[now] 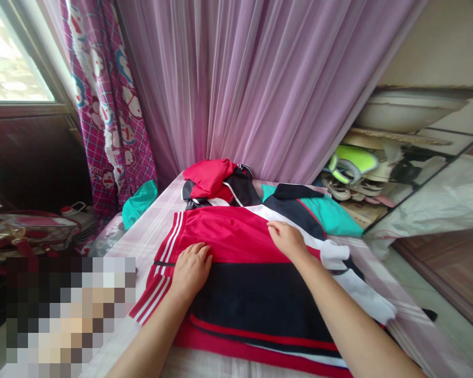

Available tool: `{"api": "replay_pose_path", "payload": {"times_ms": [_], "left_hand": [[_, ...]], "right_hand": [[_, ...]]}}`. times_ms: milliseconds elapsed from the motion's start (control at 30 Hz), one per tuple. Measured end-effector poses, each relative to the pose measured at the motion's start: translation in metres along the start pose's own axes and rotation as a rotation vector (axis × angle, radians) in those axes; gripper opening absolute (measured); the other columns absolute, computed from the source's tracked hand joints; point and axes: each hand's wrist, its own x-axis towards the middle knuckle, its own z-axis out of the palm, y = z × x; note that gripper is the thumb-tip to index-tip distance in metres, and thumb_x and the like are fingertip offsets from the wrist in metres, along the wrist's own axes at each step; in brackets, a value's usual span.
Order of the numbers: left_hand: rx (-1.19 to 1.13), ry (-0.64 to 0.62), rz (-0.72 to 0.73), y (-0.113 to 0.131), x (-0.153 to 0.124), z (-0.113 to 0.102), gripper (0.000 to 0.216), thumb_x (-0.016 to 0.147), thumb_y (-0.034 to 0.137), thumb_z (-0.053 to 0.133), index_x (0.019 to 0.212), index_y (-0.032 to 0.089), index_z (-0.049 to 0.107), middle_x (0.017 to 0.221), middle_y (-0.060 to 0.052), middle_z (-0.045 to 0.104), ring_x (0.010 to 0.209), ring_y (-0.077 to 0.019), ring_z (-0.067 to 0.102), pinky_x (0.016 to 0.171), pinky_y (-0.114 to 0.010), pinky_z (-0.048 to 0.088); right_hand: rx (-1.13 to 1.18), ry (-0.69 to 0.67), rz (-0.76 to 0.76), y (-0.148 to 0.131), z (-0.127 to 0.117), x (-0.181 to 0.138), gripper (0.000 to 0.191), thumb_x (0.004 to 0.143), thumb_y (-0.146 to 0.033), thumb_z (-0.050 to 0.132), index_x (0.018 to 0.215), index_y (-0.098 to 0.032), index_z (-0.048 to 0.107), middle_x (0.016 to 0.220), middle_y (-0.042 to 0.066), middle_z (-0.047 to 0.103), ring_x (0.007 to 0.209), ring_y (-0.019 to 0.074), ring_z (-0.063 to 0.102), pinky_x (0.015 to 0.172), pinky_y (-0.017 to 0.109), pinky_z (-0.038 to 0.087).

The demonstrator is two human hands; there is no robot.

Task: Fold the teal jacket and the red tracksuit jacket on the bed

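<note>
A red sports garment (pixel 224 231) with white side stripes lies spread over a black piece of clothing (pixel 256 289) with red trim. My left hand (pixel 192 265) rests flat on the red cloth near its striped left edge, fingers slightly bent and holding nothing. Toward the garment's right side, my right hand (pixel 287 239) has its thumb and fingers closed on the red fabric. White and dark clothing (pixel 295 212) extends beyond that hand, with white sleeve-like parts (pixel 368 294) hanging right. Whether the red and black parts are separate garments, I cannot tell.
A bunched red garment (pixel 208 176) and a teal cloth (pixel 335 215) lie on the far end of the plaid-covered surface (pixel 122 252). Purple curtains (pixel 252 94) hang behind. Shelves with shoes (pixel 339 189) stand right; a bag (pixel 27 231) sits left.
</note>
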Motion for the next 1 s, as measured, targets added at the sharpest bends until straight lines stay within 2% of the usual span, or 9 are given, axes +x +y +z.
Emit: {"api": "replay_pose_path", "payload": {"times_ms": [167, 333, 433, 533, 700, 800, 900, 1000], "left_hand": [[-0.022, 0.051, 0.000, 0.000, -0.002, 0.004, 0.028, 0.095, 0.028, 0.052, 0.115, 0.024, 0.071, 0.125, -0.008, 0.070, 0.116, -0.0264, 0.063, 0.102, -0.044, 0.049], [-0.034, 0.047, -0.003, 0.001, -0.002, 0.006, 0.027, 0.094, 0.028, 0.054, 0.115, 0.025, 0.071, 0.125, -0.008, 0.071, 0.116, -0.0262, 0.064, 0.101, -0.044, 0.050], [-0.034, 0.043, -0.002, 0.001, -0.002, 0.006, 0.028, 0.094, 0.028, 0.054, 0.116, 0.025, 0.071, 0.126, -0.007, 0.070, 0.117, -0.0261, 0.063, 0.101, -0.045, 0.050], [-0.042, 0.039, 0.001, 0.001, -0.002, 0.005, 0.028, 0.094, 0.028, 0.054, 0.117, 0.027, 0.070, 0.126, -0.007, 0.070, 0.117, -0.0256, 0.063, 0.101, -0.044, 0.050], [-0.051, 0.016, 0.005, 0.000, -0.003, 0.006, 0.028, 0.095, 0.029, 0.052, 0.116, 0.027, 0.071, 0.126, -0.007, 0.070, 0.117, -0.0248, 0.063, 0.102, -0.045, 0.050], [-0.028, 0.020, -0.002, 0.001, -0.003, 0.007, 0.027, 0.095, 0.030, 0.052, 0.114, 0.028, 0.071, 0.131, -0.007, 0.068, 0.122, -0.0256, 0.061, 0.103, -0.045, 0.050], [0.013, 0.033, -0.023, 0.002, -0.004, 0.009, 0.025, 0.094, 0.032, 0.054, 0.113, 0.026, 0.071, 0.143, -0.007, 0.060, 0.133, -0.0299, 0.053, 0.105, -0.049, 0.049], [0.018, 0.014, -0.031, 0.003, -0.005, 0.010, 0.026, 0.094, 0.032, 0.055, 0.115, 0.027, 0.069, 0.138, -0.007, 0.064, 0.130, -0.0315, 0.056, 0.110, -0.057, 0.042]], "right_hand": [[-0.106, -0.146, -0.049, -0.043, 0.011, 0.061, 0.037, 0.097, -0.028, 0.044, 0.125, -0.029, 0.069, 0.124, 0.004, 0.072, 0.110, 0.0188, 0.065, 0.091, 0.026, 0.048], [-0.180, -0.225, -0.047, -0.055, 0.040, 0.097, 0.037, 0.096, -0.033, 0.049, 0.127, -0.028, 0.068, 0.120, 0.007, 0.071, 0.105, 0.0201, 0.067, 0.086, 0.028, 0.049], [-0.196, -0.270, -0.078, -0.056, 0.053, 0.108, 0.030, 0.094, -0.036, 0.055, 0.117, -0.028, 0.073, 0.121, 0.006, 0.071, 0.107, 0.0212, 0.067, 0.087, 0.029, 0.048], [-0.213, -0.297, -0.100, -0.057, 0.060, 0.114, 0.027, 0.095, -0.033, 0.051, 0.106, -0.027, 0.076, 0.121, 0.006, 0.071, 0.110, 0.0228, 0.066, 0.089, 0.031, 0.048], [-0.252, -0.251, -0.039, -0.059, 0.060, 0.127, 0.038, 0.101, -0.029, 0.037, 0.125, -0.018, 0.065, 0.119, 0.016, 0.071, 0.109, 0.0250, 0.067, 0.090, 0.035, 0.048], [-0.273, -0.247, 0.021, -0.061, 0.060, 0.138, 0.039, 0.102, -0.026, 0.035, 0.125, -0.012, 0.063, 0.112, 0.021, 0.072, 0.108, 0.0269, 0.069, 0.088, 0.036, 0.048], [-0.271, -0.277, 0.026, -0.062, 0.064, 0.143, 0.035, 0.101, -0.022, 0.040, 0.120, -0.012, 0.067, 0.111, 0.021, 0.073, 0.108, 0.0249, 0.069, 0.089, 0.034, 0.047], [-0.268, -0.276, 0.027, -0.067, 0.065, 0.139, 0.035, 0.100, -0.021, 0.039, 0.124, -0.015, 0.065, 0.114, 0.018, 0.073, 0.109, 0.0239, 0.068, 0.089, 0.034, 0.047]]}}
